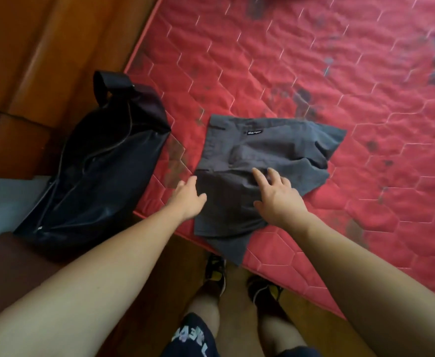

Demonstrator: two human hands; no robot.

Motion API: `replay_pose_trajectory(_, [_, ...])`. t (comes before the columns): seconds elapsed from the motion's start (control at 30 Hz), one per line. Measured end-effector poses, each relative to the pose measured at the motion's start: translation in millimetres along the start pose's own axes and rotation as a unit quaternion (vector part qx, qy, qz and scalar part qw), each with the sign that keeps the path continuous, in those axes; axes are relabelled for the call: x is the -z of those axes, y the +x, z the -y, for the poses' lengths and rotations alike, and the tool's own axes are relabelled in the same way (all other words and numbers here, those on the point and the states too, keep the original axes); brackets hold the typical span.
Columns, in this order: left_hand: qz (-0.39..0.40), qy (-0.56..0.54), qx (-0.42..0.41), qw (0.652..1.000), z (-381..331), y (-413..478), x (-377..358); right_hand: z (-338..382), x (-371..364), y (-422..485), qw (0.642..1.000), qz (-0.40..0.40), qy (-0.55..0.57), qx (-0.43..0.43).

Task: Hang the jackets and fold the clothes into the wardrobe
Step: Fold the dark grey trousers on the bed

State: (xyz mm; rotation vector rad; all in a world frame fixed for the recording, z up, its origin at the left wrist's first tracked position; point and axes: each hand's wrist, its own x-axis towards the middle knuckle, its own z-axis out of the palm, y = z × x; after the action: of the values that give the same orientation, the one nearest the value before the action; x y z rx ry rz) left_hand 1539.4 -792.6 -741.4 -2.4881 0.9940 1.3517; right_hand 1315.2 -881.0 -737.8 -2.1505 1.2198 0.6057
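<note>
We see a charcoal-grey garment [260,161] with a small black label [254,132] lettered in white, a red mattress [340,73] quilted in pale hexagons and blotched dark grey, a silver-zipped black bag [103,171], orange-brown wood [43,47] and 2 black-and-yellow shoes [215,273]

A small black label [254,132] is sewn near the waistband of the grey shorts [249,155]. It carries one line of white script, too small and blurred to read. The dark shorts [193,338] the person is wearing bear large pale block letters, seen upside down and partly lost in the folds. No whole word can be made out.
</note>
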Motion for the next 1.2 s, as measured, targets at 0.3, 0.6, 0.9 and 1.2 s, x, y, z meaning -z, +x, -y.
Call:
replay_pose_trajectory(0.3, [-0.038,-0.284,0.088,0.954,-12,88,-34,-27,-72,27,0.994,0.103,0.009,-0.014])
replay_pose_trajectory(0.6, [0.052,-0.210,-0.069,0.974,-55,8,-14,-33,-39,-31,0.980,0.053,0.169,-0.085])
replay_pose_trajectory(0.9, [0.059,0.006,-0.346,0.937,-138,-159,42,-10,126,-139,0.981,-0.176,0.083,0.021])
replay_pose_trajectory(1.2, [0.006,0.264,-0.548,0.793,-165,-293,92,-2,245,-263,0.976,-0.136,-0.155,0.066])
